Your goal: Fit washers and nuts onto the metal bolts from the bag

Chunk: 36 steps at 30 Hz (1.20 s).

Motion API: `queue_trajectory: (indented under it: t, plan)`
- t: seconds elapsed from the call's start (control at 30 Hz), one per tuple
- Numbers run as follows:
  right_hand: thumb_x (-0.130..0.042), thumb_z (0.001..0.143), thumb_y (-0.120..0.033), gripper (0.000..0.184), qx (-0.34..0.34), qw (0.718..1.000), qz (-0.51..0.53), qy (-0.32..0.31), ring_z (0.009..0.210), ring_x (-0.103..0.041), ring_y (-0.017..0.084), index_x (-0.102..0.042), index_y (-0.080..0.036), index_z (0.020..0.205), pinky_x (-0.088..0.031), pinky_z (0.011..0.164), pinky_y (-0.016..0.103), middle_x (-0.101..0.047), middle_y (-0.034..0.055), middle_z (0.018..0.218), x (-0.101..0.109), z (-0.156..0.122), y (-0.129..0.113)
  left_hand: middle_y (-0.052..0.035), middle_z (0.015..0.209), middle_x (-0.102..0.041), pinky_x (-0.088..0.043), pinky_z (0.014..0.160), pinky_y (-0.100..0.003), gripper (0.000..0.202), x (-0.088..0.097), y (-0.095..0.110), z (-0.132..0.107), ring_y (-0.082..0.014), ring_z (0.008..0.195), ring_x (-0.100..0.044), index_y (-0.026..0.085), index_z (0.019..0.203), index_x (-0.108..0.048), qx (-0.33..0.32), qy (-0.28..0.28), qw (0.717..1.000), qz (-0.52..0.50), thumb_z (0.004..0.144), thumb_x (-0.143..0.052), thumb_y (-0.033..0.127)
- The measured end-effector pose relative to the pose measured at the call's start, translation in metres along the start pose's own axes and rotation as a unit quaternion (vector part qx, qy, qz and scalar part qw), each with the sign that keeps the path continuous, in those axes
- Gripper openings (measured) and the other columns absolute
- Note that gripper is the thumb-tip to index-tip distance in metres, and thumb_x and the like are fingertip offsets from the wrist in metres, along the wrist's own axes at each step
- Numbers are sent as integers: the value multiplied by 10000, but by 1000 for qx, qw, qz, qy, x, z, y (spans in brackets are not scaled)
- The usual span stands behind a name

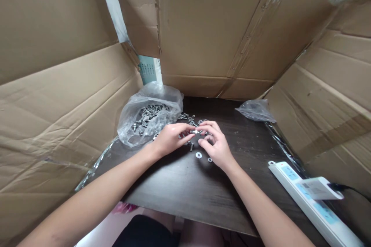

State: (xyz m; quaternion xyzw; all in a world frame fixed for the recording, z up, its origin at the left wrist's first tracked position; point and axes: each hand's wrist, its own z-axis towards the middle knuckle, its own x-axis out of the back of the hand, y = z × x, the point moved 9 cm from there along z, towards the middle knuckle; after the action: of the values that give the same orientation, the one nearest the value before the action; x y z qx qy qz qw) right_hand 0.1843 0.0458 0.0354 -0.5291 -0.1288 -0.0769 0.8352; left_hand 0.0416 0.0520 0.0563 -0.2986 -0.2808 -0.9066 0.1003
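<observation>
Between the thumb and fingers of my left hand (175, 137), a small silver bolt (195, 132) is held level above the table. My right hand (213, 141) meets it from the other side. Its index fingertip is at the bolt's end, the other fingers are curled, and the thumb stands apart below. Whether a nut or washer sits on the bolt is too small to tell. Below the hands lie another bolt (191, 146), a flat washer (198, 155) and a nut (210, 159). Several loose bolts and nuts (189, 119) lie just behind my fingers, partly hidden.
A clear plastic bag (130, 123) full of metal fasteners (153, 114) stands left of the hands. Another clear bag (256, 110) lies at the back right. A white power strip (315, 204) with a plugged-in charger (321, 188) runs along the right. Cardboard walls (211, 27) surround the dark table (174, 185).
</observation>
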Motion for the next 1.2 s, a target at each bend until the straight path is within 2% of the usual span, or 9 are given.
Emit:
queue_trajectory:
  t: [0.23, 0.33, 0.43, 0.6, 0.93, 1.1, 1.2]
  plan:
    - [-616, 828, -219, 176, 40, 998, -38, 6, 930, -610, 206, -773, -216, 907, -519, 636, 288, -561, 90, 1136, 5, 2, -5, -35, 871, -747, -568, 684, -202, 146, -4, 1, -2, -110, 694, -693, 131, 1044, -701, -16, -9, 1000, 3, 942, -663, 228]
    - [-625, 860, -241, 142, 49, 998, -50, 2, 856, -609, 181, -763, -209, 850, -508, 624, 286, -574, 86, 1097, 2, 1, -9, -46, 860, -748, -574, 688, -210, 159, -4, -1, -2, -120, 697, -700, 121, 1031, -703, -16, -8, 1000, 3, 944, -664, 248]
    - [-631, 859, -248, 103, 40, 998, -46, -1, 748, -577, 149, -718, -194, 850, -486, 589, 273, -584, 78, 1053, -2, 0, -10, -48, 846, -744, -576, 689, -213, 178, -2, -3, -2, -123, 695, -700, 114, 1034, -704, -6, -5, 1000, 1, 942, -671, 263]
    - [-636, 854, -295, 129, 4, 1000, -21, -1, 799, -591, 177, -637, -201, 942, -513, 624, 270, -609, 67, 988, -4, 0, -5, -51, 849, -746, -572, 683, -218, 205, -6, -1, -2, -124, 698, -697, 134, 1062, -713, -7, -28, 1000, -8, 964, -642, 299]
    - [-619, 886, -371, 184, -62, 998, -10, -32, 789, -628, 189, -616, -191, 925, -534, 704, 307, -652, 47, 866, -9, 0, 11, -46, 848, -735, -557, 683, -213, 196, -6, 3, -1, -114, 687, -674, 129, 1065, -710, -17, -30, 999, -5, 969, -634, 283]
    - [-649, 881, -386, 208, -66, 998, 6, -12, 784, -639, 196, -632, -185, 933, -537, 693, 310, -669, 59, 862, -7, -1, 14, -54, 879, -734, -572, 722, -231, 196, -7, 2, 0, -128, 735, -692, 137, 1085, -696, -5, -39, 999, -7, 970, -624, 279]
    - [-641, 885, -359, 183, -39, 999, -13, -10, 769, -624, 189, -646, -189, 952, -518, 642, 293, -656, 63, 896, -4, -1, 4, -59, 898, -740, -585, 746, -242, 187, -6, 0, 1, -134, 757, -703, 141, 1074, -696, 4, -38, 999, -8, 969, -624, 278]
